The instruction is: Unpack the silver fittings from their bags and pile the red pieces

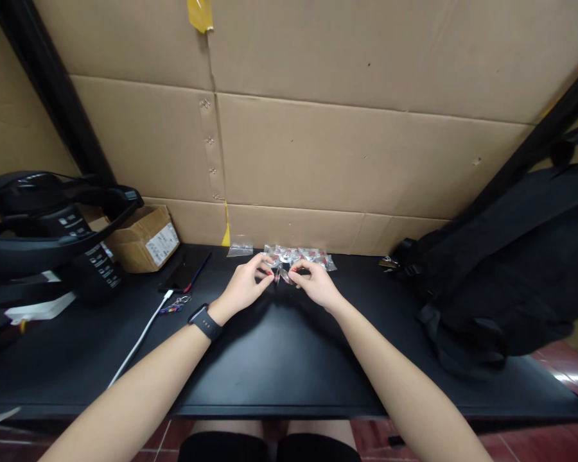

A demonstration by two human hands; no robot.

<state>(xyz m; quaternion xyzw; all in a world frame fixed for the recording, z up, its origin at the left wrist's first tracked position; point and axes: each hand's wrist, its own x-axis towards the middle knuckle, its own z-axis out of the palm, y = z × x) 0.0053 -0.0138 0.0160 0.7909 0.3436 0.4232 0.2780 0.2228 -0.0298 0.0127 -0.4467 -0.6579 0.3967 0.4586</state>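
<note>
Desk top: matt black, smooth, faint sheen near front edge. Back wall: plain brown corrugated cardboard, dull, creased, joined by clear glossy tape. Small packets: clear glossy plastic film, crinkled, red and white contents; one such packet between left hand and right hand. Watch on left wrist: matt black band, rubber-like. Backpack: black woven cloth, matt. Small carton: brown cardboard with white paper label. Cable: white smooth plastic. Floor tiles: red, glossy.
</note>
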